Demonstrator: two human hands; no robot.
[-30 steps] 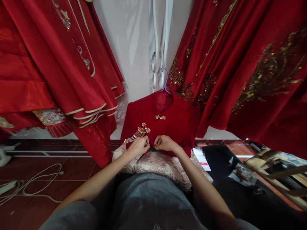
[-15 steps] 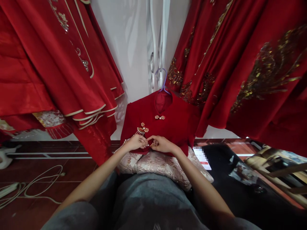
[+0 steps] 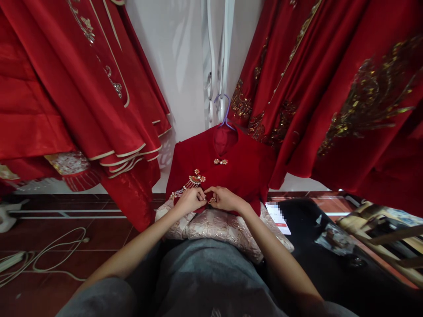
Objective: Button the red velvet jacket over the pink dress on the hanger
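Note:
A red jacket [image 3: 244, 174] on a purple hanger [image 3: 225, 115] lies across my lap, over a pale embroidered cloth [image 3: 218, 229]. It has a pearl button [image 3: 220, 161] at the collar and a gold tasselled ornament [image 3: 195, 179] on its left chest. My left hand [image 3: 190, 200] and my right hand [image 3: 224, 198] meet at the jacket's front, below the ornament. Both have their fingers pinched together on a small pearl fastening [image 3: 211, 200] of the jacket, mostly hidden by the fingertips.
Red embroidered garments hang on the left [image 3: 82, 88] and on the right [image 3: 330, 88], with a white wall [image 3: 185, 66] between them. White cables [image 3: 46, 255] lie on the red tile floor at left. A black surface [image 3: 330, 255] with a card [image 3: 279, 218] is at right.
My hands stay together at the jacket's front, with small finger movements on the fastening. The left hand has shifted slightly right and down. The tassels under the ornament show again.

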